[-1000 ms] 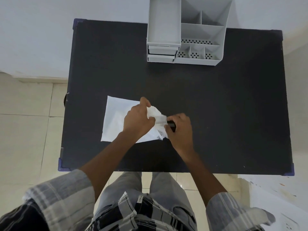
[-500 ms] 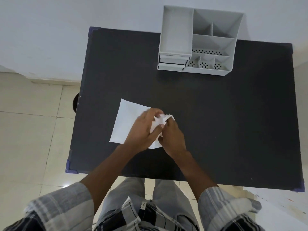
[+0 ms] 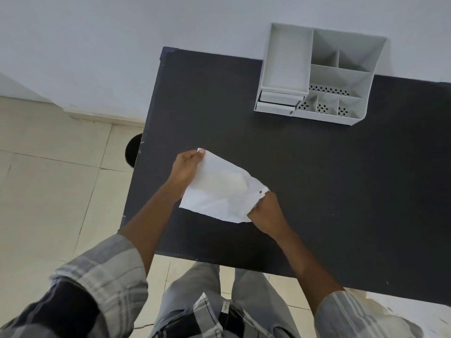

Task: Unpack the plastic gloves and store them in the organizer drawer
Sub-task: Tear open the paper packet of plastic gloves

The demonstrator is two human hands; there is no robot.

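Observation:
A white flat packet of plastic gloves point(image 3: 219, 189) is held over the black table point(image 3: 317, 181), stretched between both hands. My left hand point(image 3: 186, 167) pinches its far left corner. My right hand point(image 3: 267, 211) grips its crumpled right end, where a small hole shows. The grey organizer point(image 3: 319, 74) stands at the table's far edge against the wall; its two drawers point(image 3: 277, 103) at the lower left front look closed. The gloves themselves are hidden inside the packet.
The organizer has an open tray on the left and several open compartments on the right. A dark round object point(image 3: 133, 150) sits on the tiled floor by the table's left edge. My legs are at the table's near edge.
The packet went from lying bunched under both hands to being spread out between them. My left hand shifted to its far left corner, my right hand to its right end. The camera view shifted left.

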